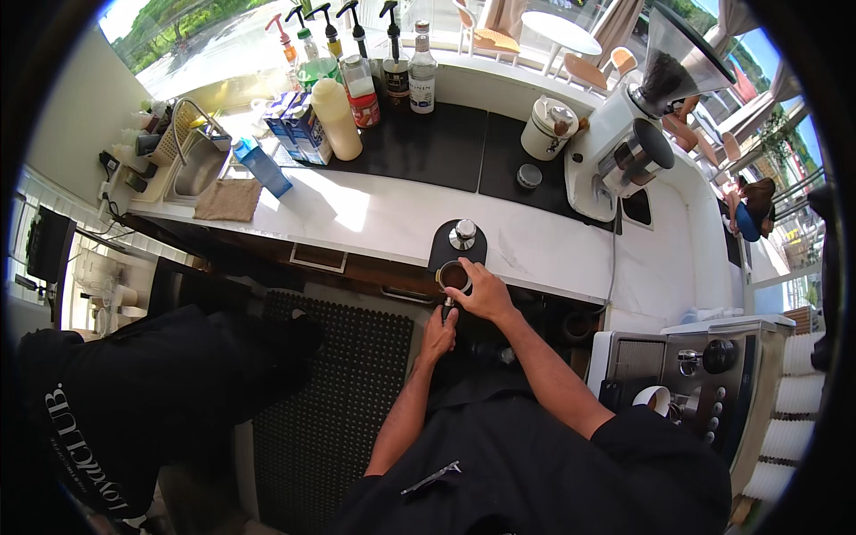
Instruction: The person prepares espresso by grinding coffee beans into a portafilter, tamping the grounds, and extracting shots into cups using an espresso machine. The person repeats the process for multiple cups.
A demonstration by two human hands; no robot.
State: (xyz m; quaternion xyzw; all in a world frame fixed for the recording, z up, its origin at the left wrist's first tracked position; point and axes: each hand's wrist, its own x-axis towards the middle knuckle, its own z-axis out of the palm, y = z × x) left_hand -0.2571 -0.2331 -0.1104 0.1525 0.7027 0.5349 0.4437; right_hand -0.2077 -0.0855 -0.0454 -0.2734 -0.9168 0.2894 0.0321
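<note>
My left hand (pixel 438 336) is wrapped around the black handle of a portafilter (pixel 456 276) at the counter's front edge. Brown coffee grounds fill its basket. My right hand (pixel 486 292) clasps the basket's right side, fingers over the far rim and thumb at the near rim. Just beyond stands a metal tamper (pixel 462 234) on a black tamping mat (pixel 437 244). At the right of the counter is a white coffee grinder (pixel 595 144) with beans in its hopper. Whether the portafilter touches the mat's front edge, I cannot tell.
A person in a black shirt (pixel 134 394) bends at the left. An espresso machine (pixel 722 381) with a white cup (pixel 652 400) is at my right. Along the back stand syrup bottles (pixel 396 73), milk cartons (pixel 299 127) and a white canister (pixel 545 130). A sink (pixel 200 170) lies far left.
</note>
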